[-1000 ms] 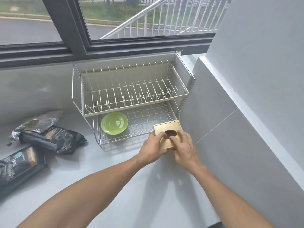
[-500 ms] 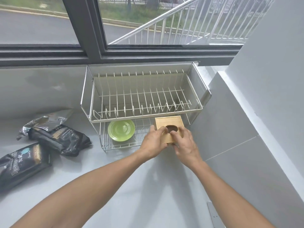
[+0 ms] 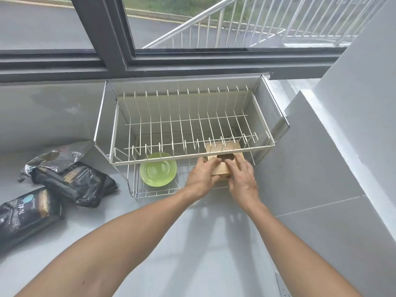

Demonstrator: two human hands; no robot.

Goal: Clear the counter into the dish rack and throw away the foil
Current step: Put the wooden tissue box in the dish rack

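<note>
Foil, a crumpled silver sheet (image 3: 57,155), lies well off to the left of my fingers, behind two black printed coffee bags (image 3: 70,182) on the grey bench (image 3: 203,243). My left hand (image 3: 202,175) and right hand (image 3: 241,181) together hold a pale square wooden box with a dark oval slot on top (image 3: 225,166), fingers (image 3: 211,162) curled onto its near edge, thumbs hidden, so I judge it a firm two-handed grip. Its far half sits under the upper tier of the steel wire dish rack (image 3: 192,125), just right of the lime-green round plate (image 3: 158,169) on the lower tier. My worry: the box catching the upper tier's front bar, or sliding left into the plate.
</note>
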